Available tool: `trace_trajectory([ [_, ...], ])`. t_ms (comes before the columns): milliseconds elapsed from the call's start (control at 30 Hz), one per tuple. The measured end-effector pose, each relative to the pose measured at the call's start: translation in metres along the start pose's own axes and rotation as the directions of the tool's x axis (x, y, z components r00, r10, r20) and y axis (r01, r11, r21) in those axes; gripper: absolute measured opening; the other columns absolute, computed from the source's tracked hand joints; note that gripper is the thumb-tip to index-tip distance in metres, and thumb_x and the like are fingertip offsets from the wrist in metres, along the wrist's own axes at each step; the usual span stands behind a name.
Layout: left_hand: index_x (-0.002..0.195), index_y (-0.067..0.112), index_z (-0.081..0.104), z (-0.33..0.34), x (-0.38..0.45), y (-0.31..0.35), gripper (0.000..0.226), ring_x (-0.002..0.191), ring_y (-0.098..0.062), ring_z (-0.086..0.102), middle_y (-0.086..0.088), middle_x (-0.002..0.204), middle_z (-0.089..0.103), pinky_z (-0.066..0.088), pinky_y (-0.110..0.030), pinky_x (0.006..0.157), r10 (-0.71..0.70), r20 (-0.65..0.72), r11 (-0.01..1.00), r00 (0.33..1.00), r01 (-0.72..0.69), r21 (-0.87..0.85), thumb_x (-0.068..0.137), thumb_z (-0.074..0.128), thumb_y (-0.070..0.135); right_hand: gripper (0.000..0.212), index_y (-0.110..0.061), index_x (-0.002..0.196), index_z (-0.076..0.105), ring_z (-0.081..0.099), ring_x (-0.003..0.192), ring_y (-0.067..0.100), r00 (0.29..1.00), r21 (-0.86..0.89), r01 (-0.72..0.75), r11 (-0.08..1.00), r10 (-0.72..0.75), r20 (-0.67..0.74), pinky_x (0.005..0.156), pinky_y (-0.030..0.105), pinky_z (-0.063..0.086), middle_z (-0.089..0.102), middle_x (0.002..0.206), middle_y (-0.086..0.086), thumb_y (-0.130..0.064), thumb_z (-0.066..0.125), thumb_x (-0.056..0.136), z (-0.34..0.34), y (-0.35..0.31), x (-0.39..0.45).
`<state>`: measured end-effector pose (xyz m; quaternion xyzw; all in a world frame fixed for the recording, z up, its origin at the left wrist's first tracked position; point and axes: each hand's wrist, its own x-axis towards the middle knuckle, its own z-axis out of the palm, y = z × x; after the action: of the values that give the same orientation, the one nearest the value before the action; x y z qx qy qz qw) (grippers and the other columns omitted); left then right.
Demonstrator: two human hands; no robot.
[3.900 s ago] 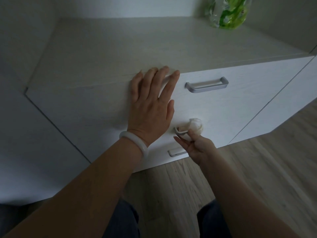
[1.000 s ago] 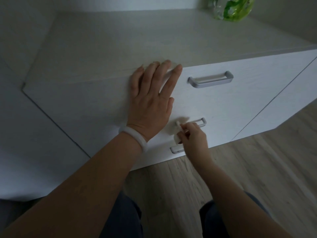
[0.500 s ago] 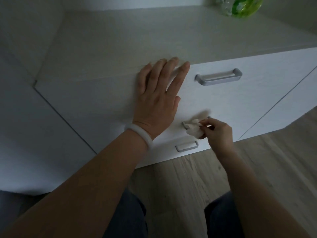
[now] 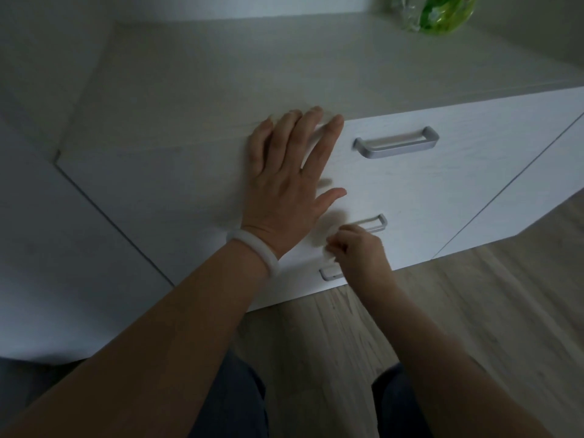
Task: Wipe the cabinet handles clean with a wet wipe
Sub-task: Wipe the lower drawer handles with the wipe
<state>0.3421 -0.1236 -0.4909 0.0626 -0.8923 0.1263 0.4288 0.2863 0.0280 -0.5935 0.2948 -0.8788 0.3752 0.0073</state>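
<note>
Head view, dim light, looking down over a white cabinet (image 4: 458,191) standing on a wood floor (image 4: 474,311). The left hand (image 4: 287,184) lies flat on the cabinet front, fingers straight and slightly spread, their tips reaching the top edge, thumb pointing right; a pale bangle (image 4: 252,251) circles that wrist. The right hand (image 4: 360,251) is lower on the front, fingers curled together and pinching a wipe (image 4: 324,238), which shows only as a pale, blurred smear at the fingertips, at the left end of the middle handle (image 4: 376,222). Whether the wipe touches that handle cannot be told through the blur. The top handle (image 4: 396,143) sits bare, well above and to the right of the hand. The bottom handle (image 4: 328,275) is just beneath the right wrist, its right part hidden by it. On the cabinet top, at the far right corner, sits a green and clear packet (image 4: 436,12). Dark trouser knees (image 4: 234,403) show at the bottom edge.
</note>
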Motion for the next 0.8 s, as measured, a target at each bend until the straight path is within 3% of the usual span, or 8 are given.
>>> trace_trajectory([
  [67,0.148,0.021,0.039,0.000,0.000,0.000,0.084,0.133,-0.025,0.033,-0.006,0.147,0.046,0.014,-0.046,0.115,0.003,-0.003,1.000,1.000,-0.003,-0.008,0.079,0.061,0.065,0.006,-0.003,0.082,0.074,0.065,0.068,0.015,1.000,0.039,0.016,0.999,-0.017,0.026,0.070,0.034,0.057,0.070,0.097,0.000,0.001,0.070,0.080,-0.007,0.007,-0.001],
  [133,0.149,0.022,0.038,-0.001,-0.001,-0.002,0.083,0.134,-0.025,0.034,-0.005,0.148,0.045,0.015,-0.045,0.115,0.017,0.003,1.000,1.000,-0.017,-0.007,0.080,0.060,0.064,0.012,-0.003,0.086,0.075,0.064,0.065,0.006,0.999,0.110,-0.039,0.993,0.038,0.013,0.072,0.021,0.056,0.072,0.101,-0.002,0.005,0.070,0.079,-0.020,0.016,0.000],
  [333,0.148,0.022,0.038,0.001,0.000,-0.001,0.079,0.133,-0.026,0.035,-0.006,0.148,0.045,0.016,-0.046,0.115,0.006,0.002,1.000,1.000,-0.006,0.003,0.083,0.058,0.062,0.020,-0.015,0.099,0.061,0.065,0.062,0.006,0.991,0.207,-0.099,0.973,0.116,-0.070,0.060,0.014,0.052,0.068,0.081,0.000,-0.006,0.070,0.084,-0.010,0.004,0.000],
  [433,0.148,0.022,0.039,0.001,0.000,-0.001,0.078,0.133,-0.027,0.038,-0.006,0.148,0.045,0.017,-0.046,0.115,0.008,-0.007,1.000,1.000,-0.008,-0.003,0.084,0.058,0.061,0.019,-0.012,0.104,0.068,0.064,0.063,0.007,0.990,0.222,-0.086,0.971,0.108,-0.087,0.058,0.007,0.047,0.067,0.079,0.001,-0.003,0.066,0.087,-0.005,0.003,-0.001],
  [533,0.149,0.022,0.037,0.001,-0.001,-0.004,0.080,0.134,-0.026,0.036,-0.005,0.149,0.044,0.016,-0.045,0.115,0.032,-0.003,0.999,0.999,-0.031,0.010,0.083,0.059,0.062,0.016,-0.008,0.095,0.074,0.060,0.053,0.001,0.979,0.258,-0.160,0.953,0.187,-0.084,0.059,0.012,0.049,0.070,0.079,0.001,0.002,0.067,0.085,-0.021,0.018,0.002],
  [633,0.149,0.022,0.038,0.002,-0.001,-0.003,0.079,0.134,-0.025,0.033,-0.005,0.149,0.044,0.015,-0.044,0.115,0.023,-0.006,1.000,1.000,-0.023,0.002,0.083,0.059,0.061,0.022,-0.017,0.090,0.073,0.060,0.053,0.005,0.924,0.313,-0.265,0.912,0.333,-0.186,0.064,0.026,0.053,0.074,0.090,0.003,0.002,0.064,0.085,-0.048,0.040,0.009],
  [700,0.148,0.022,0.039,0.002,0.000,-0.001,0.078,0.133,-0.025,0.033,-0.005,0.148,0.046,0.016,-0.045,0.115,0.008,-0.011,1.000,1.000,-0.008,0.004,0.084,0.059,0.062,0.018,-0.017,0.092,0.075,0.063,0.064,0.011,0.933,0.228,-0.256,0.939,0.302,-0.195,0.068,0.020,0.052,0.074,0.093,0.006,-0.004,0.066,0.086,-0.049,0.040,0.011],
  [800,0.148,0.022,0.039,0.003,0.000,-0.001,0.079,0.133,-0.025,0.033,-0.006,0.148,0.045,0.015,-0.046,0.115,-0.001,-0.010,1.000,1.000,0.001,0.014,0.084,0.058,0.063,0.017,-0.019,0.101,0.077,0.061,0.077,0.019,0.990,-0.069,-0.063,0.996,0.054,-0.128,0.083,0.027,0.050,0.068,0.090,0.008,-0.016,0.071,0.086,-0.026,0.023,0.003],
])
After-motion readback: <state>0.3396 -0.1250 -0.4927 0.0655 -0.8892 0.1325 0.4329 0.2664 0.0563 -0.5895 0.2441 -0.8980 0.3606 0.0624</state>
